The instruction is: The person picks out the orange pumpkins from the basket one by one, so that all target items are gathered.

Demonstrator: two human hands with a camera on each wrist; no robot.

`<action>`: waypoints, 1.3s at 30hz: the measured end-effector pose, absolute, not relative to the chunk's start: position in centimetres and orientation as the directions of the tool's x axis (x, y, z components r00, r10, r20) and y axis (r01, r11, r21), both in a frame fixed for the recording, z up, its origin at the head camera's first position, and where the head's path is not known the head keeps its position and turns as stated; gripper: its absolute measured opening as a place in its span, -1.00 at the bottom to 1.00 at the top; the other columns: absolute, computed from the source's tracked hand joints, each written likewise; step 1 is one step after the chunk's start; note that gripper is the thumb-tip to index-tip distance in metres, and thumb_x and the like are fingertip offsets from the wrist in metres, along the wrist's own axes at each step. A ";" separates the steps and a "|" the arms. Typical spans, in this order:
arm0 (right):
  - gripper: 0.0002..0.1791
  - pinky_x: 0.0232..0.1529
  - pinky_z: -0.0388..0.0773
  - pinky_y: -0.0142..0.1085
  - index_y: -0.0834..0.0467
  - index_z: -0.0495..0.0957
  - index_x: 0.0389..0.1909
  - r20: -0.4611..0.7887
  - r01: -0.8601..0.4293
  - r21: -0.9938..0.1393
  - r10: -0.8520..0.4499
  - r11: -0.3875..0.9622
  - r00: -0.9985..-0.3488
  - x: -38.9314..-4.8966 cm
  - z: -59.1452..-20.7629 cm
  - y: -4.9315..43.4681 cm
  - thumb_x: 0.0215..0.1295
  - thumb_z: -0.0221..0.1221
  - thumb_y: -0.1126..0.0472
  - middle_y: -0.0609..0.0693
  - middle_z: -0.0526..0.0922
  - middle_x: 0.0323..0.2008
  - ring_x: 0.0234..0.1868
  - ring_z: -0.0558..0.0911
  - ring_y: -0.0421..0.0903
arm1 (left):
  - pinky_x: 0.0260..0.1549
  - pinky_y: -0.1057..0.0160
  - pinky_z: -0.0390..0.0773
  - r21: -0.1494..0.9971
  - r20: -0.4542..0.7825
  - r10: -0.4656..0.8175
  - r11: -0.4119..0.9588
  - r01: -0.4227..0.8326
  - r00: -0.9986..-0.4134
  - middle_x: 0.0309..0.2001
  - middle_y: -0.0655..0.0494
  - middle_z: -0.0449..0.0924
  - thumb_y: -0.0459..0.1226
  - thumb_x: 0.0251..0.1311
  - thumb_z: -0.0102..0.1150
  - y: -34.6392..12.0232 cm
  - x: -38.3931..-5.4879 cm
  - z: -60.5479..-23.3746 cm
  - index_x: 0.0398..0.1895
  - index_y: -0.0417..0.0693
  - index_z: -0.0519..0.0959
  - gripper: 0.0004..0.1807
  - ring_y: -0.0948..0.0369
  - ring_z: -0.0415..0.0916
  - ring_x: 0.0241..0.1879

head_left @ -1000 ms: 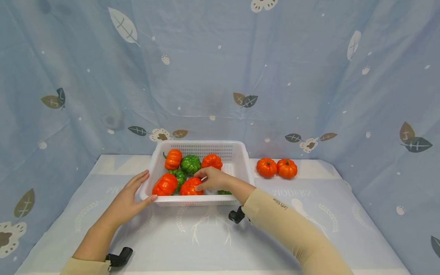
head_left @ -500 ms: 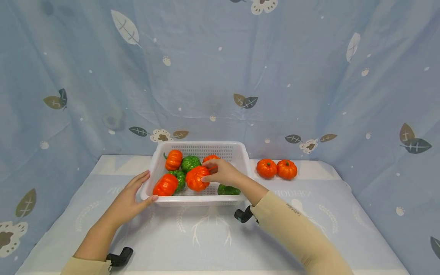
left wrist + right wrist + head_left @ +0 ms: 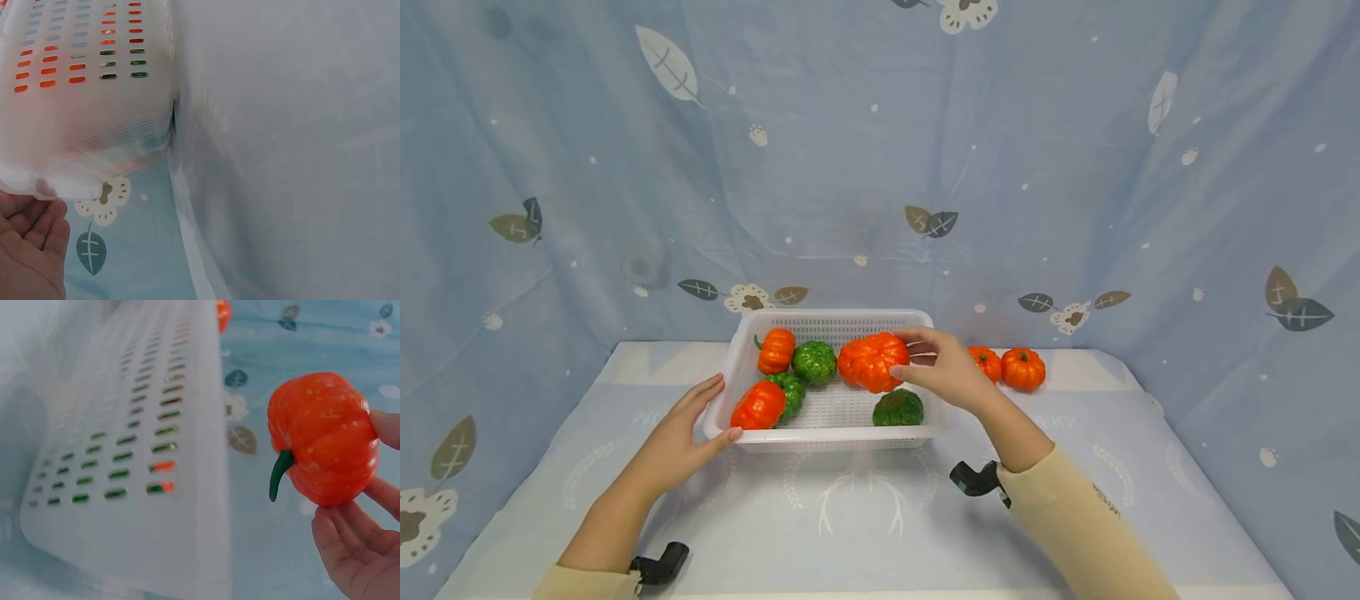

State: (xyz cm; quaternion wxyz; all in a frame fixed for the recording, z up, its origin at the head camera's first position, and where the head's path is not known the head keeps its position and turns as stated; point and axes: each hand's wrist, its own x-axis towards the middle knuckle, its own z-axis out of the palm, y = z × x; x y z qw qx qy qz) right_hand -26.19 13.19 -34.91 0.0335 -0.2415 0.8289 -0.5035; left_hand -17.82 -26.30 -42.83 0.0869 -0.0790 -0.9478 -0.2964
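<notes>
Right hand (image 3: 951, 371) pinching orange pumpkin (image 3: 880, 367) between thumb and fingers — held over white basket (image 3: 831, 435), toward two o'clock; left hand (image 3: 681, 442) spread, touching basket at eight o'clock — green pumpkin (image 3: 898, 409) inside at four o'clock

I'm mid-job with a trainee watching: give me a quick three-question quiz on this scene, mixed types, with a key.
1. What colour is the stem of the held pumpkin in the right hand?
2. True or false: two orange pumpkins sit on the table outside the basket.
3. The left hand touches: A) a green pumpkin; B) the basket; C) the curtain.

Key: 1. Green. 2. True. 3. B.
</notes>
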 end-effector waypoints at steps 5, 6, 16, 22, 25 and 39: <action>-0.38 0.20 0.54 -0.03 0.07 0.50 0.29 0.242 -0.376 -0.843 -0.352 0.386 -0.904 -25.2 -34.2 15.9 0.20 0.43 0.11 0.06 0.56 0.19 0.16 0.59 0.09 | 0.06 -0.52 0.31 0.551 0.215 0.099 0.809 0.204 -0.972 0.52 -0.20 0.08 0.20 0.21 0.25 -26.5 -17.8 -42.9 0.55 -0.19 0.13 0.02 -0.34 0.16 0.38; -0.37 0.18 0.56 -0.04 0.07 0.50 0.29 0.246 -0.372 -0.843 -0.336 0.390 -0.909 -25.0 -34.1 16.4 0.19 0.43 0.11 0.07 0.56 0.19 0.16 0.59 0.10 | 0.05 -0.51 0.31 0.551 0.215 0.099 0.809 0.204 -0.972 0.52 -0.20 0.08 0.20 0.21 0.25 -26.5 -17.8 -42.9 0.55 -0.19 0.13 0.02 -0.34 0.16 0.38; -0.35 -0.11 0.70 -0.26 0.15 0.45 0.33 0.332 -0.414 -0.799 -0.254 0.436 -0.908 -23.5 -33.9 21.2 0.23 0.41 0.16 0.16 0.50 0.14 0.11 0.62 0.20 | 0.05 -0.52 0.31 0.556 0.211 0.089 0.808 0.195 -0.973 0.53 -0.20 0.07 0.21 0.21 0.25 -26.6 -17.6 -42.8 0.55 -0.19 0.13 0.02 -0.34 0.15 0.39; -0.39 0.05 0.58 -0.43 0.20 0.45 0.34 0.412 -0.447 -0.717 -0.194 0.535 -0.891 -22.9 -34.4 24.2 0.28 0.35 0.22 0.15 0.50 0.15 0.11 0.57 0.11 | 0.08 -0.53 0.28 0.555 0.218 0.098 0.806 0.206 -0.971 0.52 -0.20 0.08 0.19 0.22 0.25 -26.6 -17.5 -42.9 0.54 -0.20 0.14 0.01 -0.34 0.16 0.39; -0.41 0.03 0.49 -0.60 0.21 0.46 0.32 0.440 -0.440 -0.686 -0.151 0.579 -0.885 -22.9 -35.0 25.9 0.29 0.34 0.22 0.14 0.51 0.14 0.07 0.52 0.02 | 0.06 -0.53 0.29 0.554 0.211 0.096 0.808 0.200 -0.973 0.53 -0.19 0.07 0.20 0.21 0.25 -26.6 -17.5 -42.9 0.55 -0.18 0.13 0.01 -0.34 0.16 0.39; -0.37 -0.07 0.45 -0.30 0.30 0.44 0.32 0.402 -0.239 -0.621 0.042 0.747 -0.915 -24.5 -38.0 33.0 0.33 0.30 0.08 0.32 0.42 0.14 0.06 0.45 0.22 | 0.07 -0.52 0.29 0.546 0.206 0.093 0.815 0.193 -0.974 0.53 -0.18 0.07 0.23 0.20 0.24 -26.4 -17.7 -42.9 0.55 -0.16 0.13 0.03 -0.33 0.15 0.39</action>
